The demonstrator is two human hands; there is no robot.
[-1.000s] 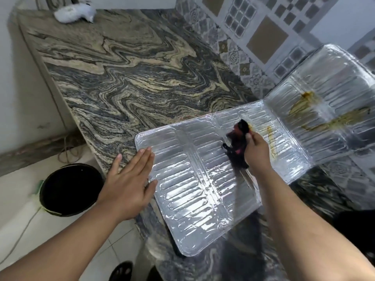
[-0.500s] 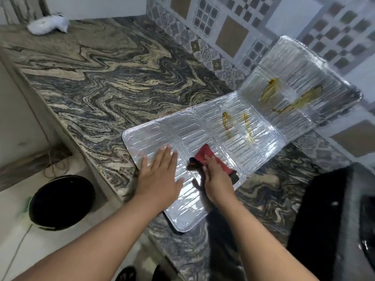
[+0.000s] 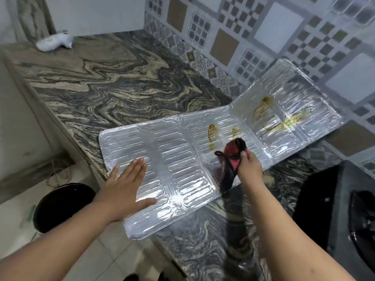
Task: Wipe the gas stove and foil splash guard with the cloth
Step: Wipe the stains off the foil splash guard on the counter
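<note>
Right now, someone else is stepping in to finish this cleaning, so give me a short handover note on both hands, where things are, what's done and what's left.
Left hand: flat, fingers straight, pressing down the near-left panel of the ribbed silver foil splash guard, which lies unfolded on the marbled stone counter.
Right hand: grip closed on the bunched red-and-black cloth, on the middle panel.
Done: the left panels look free of stains.
Left: yellow-brown grease streaks beside the cloth, more streaks on the raised right panel leaning toward the tiled wall, then the black gas stove at the right edge, which shows no sign of wiping.
</note>
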